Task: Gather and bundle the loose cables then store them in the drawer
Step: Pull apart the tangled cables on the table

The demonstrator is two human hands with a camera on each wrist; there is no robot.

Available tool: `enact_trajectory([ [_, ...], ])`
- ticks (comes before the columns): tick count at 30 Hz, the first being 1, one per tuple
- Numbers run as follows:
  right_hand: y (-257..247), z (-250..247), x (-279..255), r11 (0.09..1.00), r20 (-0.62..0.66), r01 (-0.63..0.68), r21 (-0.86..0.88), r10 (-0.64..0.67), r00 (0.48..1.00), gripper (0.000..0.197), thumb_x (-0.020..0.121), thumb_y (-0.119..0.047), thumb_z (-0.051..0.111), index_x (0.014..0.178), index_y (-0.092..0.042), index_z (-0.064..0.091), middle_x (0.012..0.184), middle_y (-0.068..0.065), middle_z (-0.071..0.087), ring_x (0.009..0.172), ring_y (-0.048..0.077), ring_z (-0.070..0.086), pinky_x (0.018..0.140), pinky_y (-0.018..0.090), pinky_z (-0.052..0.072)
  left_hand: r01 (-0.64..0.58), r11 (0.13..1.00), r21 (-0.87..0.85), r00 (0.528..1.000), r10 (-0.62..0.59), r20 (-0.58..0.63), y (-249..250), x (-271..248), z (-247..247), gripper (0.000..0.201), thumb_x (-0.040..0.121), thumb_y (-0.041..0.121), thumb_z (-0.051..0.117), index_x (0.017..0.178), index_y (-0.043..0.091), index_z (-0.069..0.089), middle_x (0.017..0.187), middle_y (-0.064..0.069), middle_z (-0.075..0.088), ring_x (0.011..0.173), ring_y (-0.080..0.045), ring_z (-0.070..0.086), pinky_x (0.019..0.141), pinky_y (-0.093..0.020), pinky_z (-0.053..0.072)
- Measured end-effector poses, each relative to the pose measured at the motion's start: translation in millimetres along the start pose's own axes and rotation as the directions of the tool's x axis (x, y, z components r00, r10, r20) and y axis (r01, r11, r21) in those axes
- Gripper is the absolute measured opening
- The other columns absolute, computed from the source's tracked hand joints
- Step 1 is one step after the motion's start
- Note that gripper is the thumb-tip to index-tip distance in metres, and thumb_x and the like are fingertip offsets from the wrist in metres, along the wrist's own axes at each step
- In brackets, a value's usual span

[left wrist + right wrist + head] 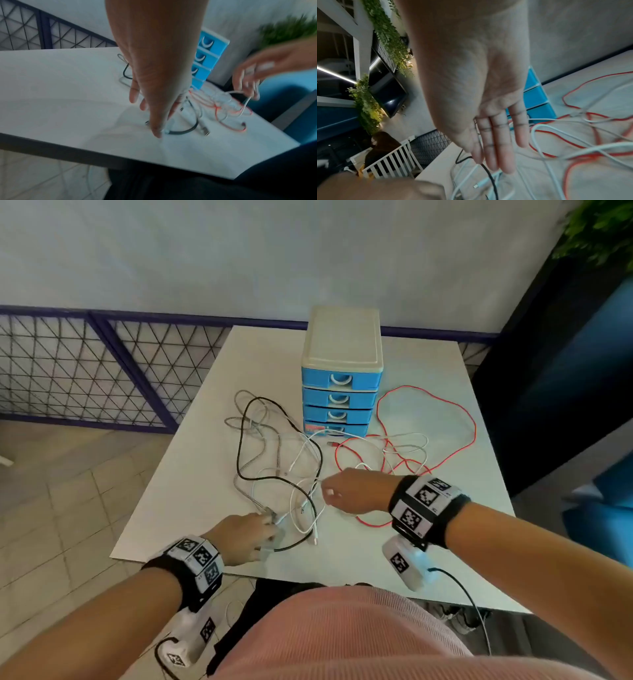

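Observation:
Several loose cables lie tangled on the white table (376, 563) in front of a blue drawer unit (340, 392) whose drawers are all closed. A black cable (239, 440) and a braided grey cable (279, 450) loop at the left. A red cable (472, 426) spreads at the right, and a white cable (404, 436) crosses it. My left hand (270, 525) reaches down at the table's front, its thumb and fingers pinching cable ends beside the black cable (185, 131). My right hand (323, 486) pinches a strand of the white cable (243, 104), lifted off the table.
A purple-framed wire mesh fence (85, 364) runs behind and left of the table. Blue seating (599, 474) stands at the right, with green foliage (603, 231) above it. The drawer unit (537, 97) stands near the far edge, and tiled floor lies to the left.

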State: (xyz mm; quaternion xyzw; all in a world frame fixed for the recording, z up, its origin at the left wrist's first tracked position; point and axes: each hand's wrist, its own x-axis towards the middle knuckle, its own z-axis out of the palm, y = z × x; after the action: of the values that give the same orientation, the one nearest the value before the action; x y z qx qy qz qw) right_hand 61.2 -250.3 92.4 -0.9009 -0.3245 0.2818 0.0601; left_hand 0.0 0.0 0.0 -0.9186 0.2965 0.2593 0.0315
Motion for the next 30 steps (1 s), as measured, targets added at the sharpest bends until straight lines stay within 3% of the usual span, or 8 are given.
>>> enact_trajectory([
  [3,-10,-12,19,0.995,-0.056,0.045,0.093,-0.039,0.998,0.029,0.1,-0.023,0.039,0.11,-0.012,0.063,0.114,0.007,0.064,0.105,0.025,0.057,0.083,0.031,0.042,0.017,1.0,-0.013,1.0,-0.017,0.003,4,-1,-8,0.012,0.093,0.027,0.048,0.105,0.024,0.047,0.113,0.003,0.053,0.098,-0.019,0.056,0.066,-0.031,0.04],
  [6,-13,-21,32,0.98,-0.104,0.073,0.187,-0.054,0.993,0.032,0.101,-0.026,0.038,0.109,-0.01,0.064,0.109,0.008,0.067,0.102,0.026,0.059,0.087,0.034,0.045,0.063,0.948,-0.313,0.995,-0.086,-0.06,5,1,-43,0.008,0.091,0.027,0.051,0.098,0.026,0.055,0.102,0.006,0.062,0.091,-0.015,0.059,0.075,-0.033,0.046],
  [9,-10,-29,39,0.818,-0.24,0.111,0.565,0.035,0.97,0.043,0.103,-0.042,0.032,0.098,-0.015,0.066,0.095,0.009,0.071,0.09,0.026,0.066,0.086,0.038,0.049,-0.019,0.804,-0.595,0.958,-0.157,-0.242,3,1,-103,0.009,0.088,0.028,0.062,0.094,0.023,0.064,0.09,0.005,0.068,0.081,-0.012,0.063,0.074,-0.029,0.052],
  [15,-13,-71,13,0.392,-0.424,0.363,0.845,0.078,0.902,0.034,0.104,-0.033,0.034,0.093,-0.013,0.059,0.078,0.008,0.066,0.074,0.021,0.065,0.079,0.036,0.055,-0.251,0.545,-0.8,0.808,-0.337,-0.483,7,7,-202,0.008,0.09,0.024,0.062,0.093,0.019,0.067,0.082,0.003,0.065,0.066,-0.002,0.057,0.065,-0.016,0.048],
  [19,-7,-95,12,0.433,-0.571,0.47,0.77,0.135,0.81,0.027,0.102,-0.012,0.042,0.081,-0.006,0.056,0.07,0.005,0.057,0.066,0.018,0.06,0.085,0.043,0.056,-0.461,0.38,-0.802,0.632,-0.494,-0.597,21,26,-228,0.016,0.095,0.026,0.054,0.105,0.015,0.06,0.098,0.002,0.063,0.079,0.0,0.062,0.075,-0.017,0.049],
  [23,-2,-121,18,0.449,-0.7,0.552,0.702,0.295,0.651,0.024,0.103,-0.016,0.04,0.094,-0.008,0.06,0.057,-0.008,0.054,0.053,0.008,0.054,0.055,0.03,0.053,-0.525,-0.045,-0.85,0.81,-0.33,-0.484,42,48,-226,0.039,0.099,0.047,0.029,0.122,0.017,0.039,0.101,-0.006,0.061,0.089,-0.02,0.065,0.089,-0.038,0.052],
  [25,2,-131,18,0.389,-0.702,0.585,0.711,0.365,0.611,0.023,0.105,-0.021,0.036,0.098,-0.012,0.056,0.056,-0.003,0.047,0.039,0.006,0.046,0.041,0.022,0.038,-0.476,0.046,-0.878,0.866,-0.146,-0.478,47,53,-213,0.048,0.099,0.048,0.027,0.116,0.009,0.048,0.085,-0.012,0.056,0.076,-0.02,0.058,0.075,-0.03,0.05],
  [30,26,-150,4,0.221,-0.651,0.644,0.732,0.504,0.568,0.027,0.105,-0.024,0.03,0.097,-0.012,0.053,0.052,-0.007,0.031,0.037,0.008,0.025,0.04,0.02,0.021,-0.275,0.558,-0.783,0.924,-0.072,-0.376,32,69,-174,0.029,0.1,0.026,0.041,0.081,0.01,0.057,0.059,0.013,0.056,0.051,0.003,0.049,0.06,-0.016,0.044],
])
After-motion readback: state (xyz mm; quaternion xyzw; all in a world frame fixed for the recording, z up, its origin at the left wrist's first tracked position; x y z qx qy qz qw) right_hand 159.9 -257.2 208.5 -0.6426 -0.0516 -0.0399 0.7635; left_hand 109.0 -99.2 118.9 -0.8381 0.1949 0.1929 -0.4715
